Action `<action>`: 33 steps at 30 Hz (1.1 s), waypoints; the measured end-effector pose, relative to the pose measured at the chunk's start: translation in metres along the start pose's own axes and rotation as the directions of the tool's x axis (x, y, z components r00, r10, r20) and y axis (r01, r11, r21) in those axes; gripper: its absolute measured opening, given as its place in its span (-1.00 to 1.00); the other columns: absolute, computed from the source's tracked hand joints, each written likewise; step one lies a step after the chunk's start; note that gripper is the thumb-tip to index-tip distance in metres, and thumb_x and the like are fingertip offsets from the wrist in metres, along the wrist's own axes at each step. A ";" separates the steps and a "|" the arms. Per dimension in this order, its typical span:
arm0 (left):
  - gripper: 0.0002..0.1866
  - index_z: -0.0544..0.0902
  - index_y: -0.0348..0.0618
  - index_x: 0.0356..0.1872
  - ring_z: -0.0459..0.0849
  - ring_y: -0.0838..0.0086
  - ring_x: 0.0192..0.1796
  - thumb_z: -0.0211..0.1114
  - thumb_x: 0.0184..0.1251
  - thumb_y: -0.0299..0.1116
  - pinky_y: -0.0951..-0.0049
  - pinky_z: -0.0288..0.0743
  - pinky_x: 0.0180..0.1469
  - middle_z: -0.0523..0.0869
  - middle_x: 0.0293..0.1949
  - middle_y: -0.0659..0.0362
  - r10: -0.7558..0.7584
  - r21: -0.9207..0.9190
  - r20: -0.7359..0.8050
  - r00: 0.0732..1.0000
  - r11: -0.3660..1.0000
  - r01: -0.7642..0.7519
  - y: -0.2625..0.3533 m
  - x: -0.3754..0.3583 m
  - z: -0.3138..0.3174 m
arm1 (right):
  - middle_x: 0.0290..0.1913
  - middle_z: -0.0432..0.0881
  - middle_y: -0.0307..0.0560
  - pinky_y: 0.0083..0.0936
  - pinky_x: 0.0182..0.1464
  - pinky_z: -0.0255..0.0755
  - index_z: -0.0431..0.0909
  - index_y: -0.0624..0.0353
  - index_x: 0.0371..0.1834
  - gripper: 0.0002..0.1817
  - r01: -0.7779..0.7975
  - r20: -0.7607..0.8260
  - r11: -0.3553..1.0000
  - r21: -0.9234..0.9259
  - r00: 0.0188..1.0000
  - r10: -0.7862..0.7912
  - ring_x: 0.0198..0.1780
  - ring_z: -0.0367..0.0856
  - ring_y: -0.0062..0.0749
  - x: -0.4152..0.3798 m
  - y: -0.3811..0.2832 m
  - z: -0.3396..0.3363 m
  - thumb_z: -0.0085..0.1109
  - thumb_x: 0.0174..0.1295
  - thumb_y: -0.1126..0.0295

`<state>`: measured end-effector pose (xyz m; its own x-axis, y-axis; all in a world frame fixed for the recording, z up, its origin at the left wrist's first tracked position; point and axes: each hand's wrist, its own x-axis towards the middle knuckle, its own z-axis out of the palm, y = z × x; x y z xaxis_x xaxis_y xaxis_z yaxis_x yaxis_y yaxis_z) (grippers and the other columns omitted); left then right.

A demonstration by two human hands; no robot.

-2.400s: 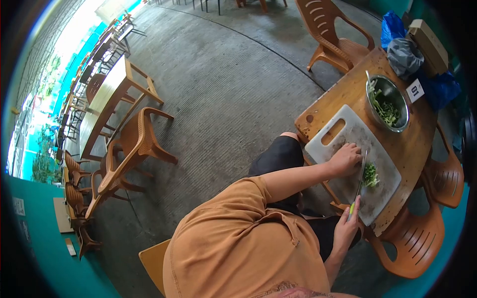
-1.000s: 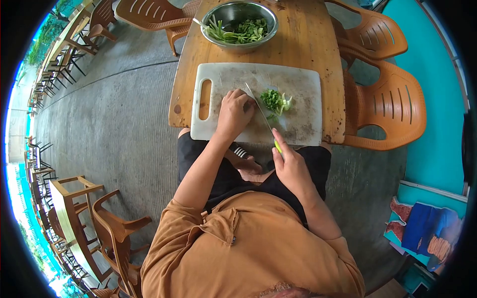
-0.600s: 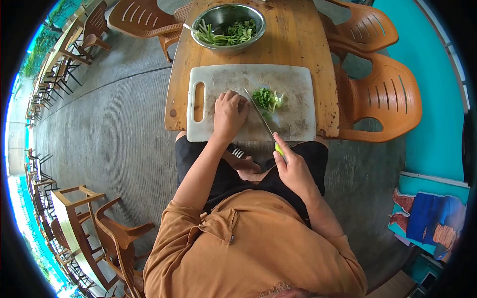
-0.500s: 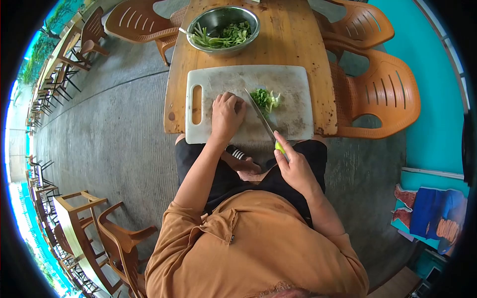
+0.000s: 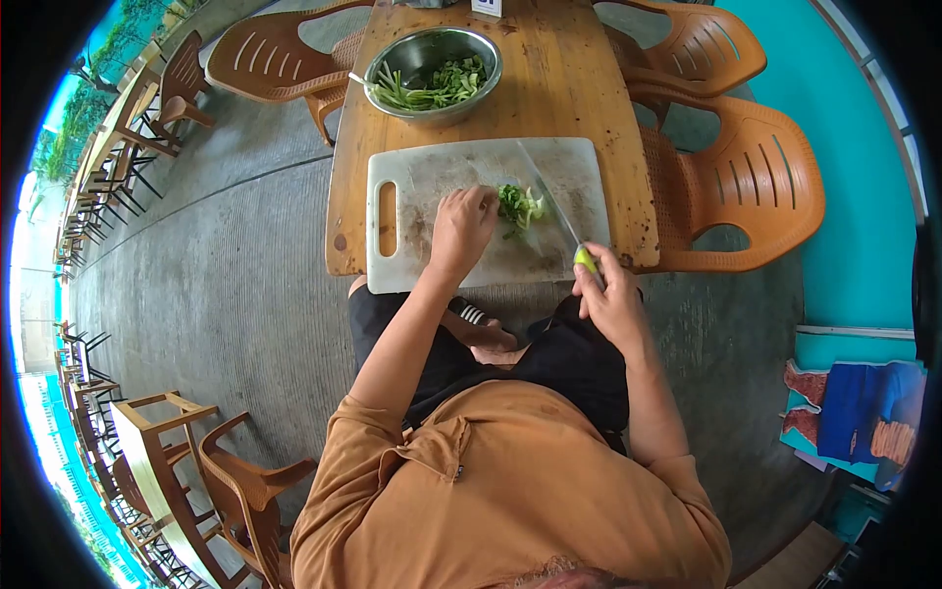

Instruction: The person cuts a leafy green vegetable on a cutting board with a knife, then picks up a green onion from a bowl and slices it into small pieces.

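Observation:
My right hand [image 5: 611,299] is wrapped round the yellow-green handle of a kitchen knife [image 5: 552,193]. The blade points up and away over the cutting board, on the right side of a small pile of chopped leafy greens [image 5: 521,208]. On the pile's left side is my left hand [image 5: 464,234], its fingers curled and their tips at the edge of the leaves. What those fingers hold, if anything, is hidden. Both the pile and my left hand are over a worn white cutting board [image 5: 422,169] with a slot handle at its left end.
Beyond the board, a metal bowl [image 5: 496,67] of cut greens stands on the wooden table [image 5: 549,88]. Brown plastic chairs [image 5: 756,182] flank the table on both sides. My legs are under its near edge. More chairs and tables line the left side.
My right hand has moved right with the knife, whose blade has passed from the pile's left side to its right. My left hand has shifted slightly right and now meets the leaves.

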<state>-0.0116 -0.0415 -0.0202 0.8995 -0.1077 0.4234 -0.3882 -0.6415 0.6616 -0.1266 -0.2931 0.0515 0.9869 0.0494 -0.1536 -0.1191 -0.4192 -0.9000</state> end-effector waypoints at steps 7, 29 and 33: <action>-0.86 0.77 -0.20 -0.02 0.82 -0.03 -0.02 0.40 0.47 -0.48 0.07 0.65 0.11 0.86 -0.12 -0.03 -0.034 -0.109 -0.037 0.999 0.994 0.029 -0.002 -0.002 0.002 | 0.04 0.83 0.11 -0.02 0.05 0.71 0.58 0.02 0.39 -0.58 0.206 -0.219 0.809 -0.551 0.899 -0.379 0.02 0.84 0.14 0.044 0.033 0.000 0.33 0.53 0.26; -0.78 0.78 -0.27 0.07 0.87 0.21 -0.06 0.44 0.53 -0.40 0.26 0.73 0.04 0.87 -0.05 -0.04 -0.185 -0.258 -0.012 0.983 0.950 0.176 -0.028 -0.011 -0.024 | 0.17 0.57 0.22 0.02 0.28 0.57 0.50 0.22 0.56 -0.26 0.287 -0.119 0.605 -0.743 0.833 -0.541 0.21 0.61 0.19 0.086 0.039 0.023 0.44 0.44 0.02; -0.80 0.78 -0.27 0.05 0.88 0.20 -0.02 0.44 0.52 -0.42 0.26 0.71 0.05 0.86 -0.06 -0.05 -0.180 -0.291 -0.037 0.983 0.943 0.162 -0.030 -0.013 -0.022 | 0.36 0.47 0.47 0.11 0.49 0.43 0.22 0.32 0.73 0.08 0.387 0.004 0.615 -0.687 0.848 -0.529 0.41 0.47 0.35 0.087 0.016 0.051 0.39 0.41 -0.25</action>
<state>-0.0159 -0.0046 -0.0316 0.9465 0.0380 0.3203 -0.2791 -0.4013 0.8724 -0.0484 -0.2496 0.0032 0.8999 0.2674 0.3446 0.3834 -0.8616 -0.3327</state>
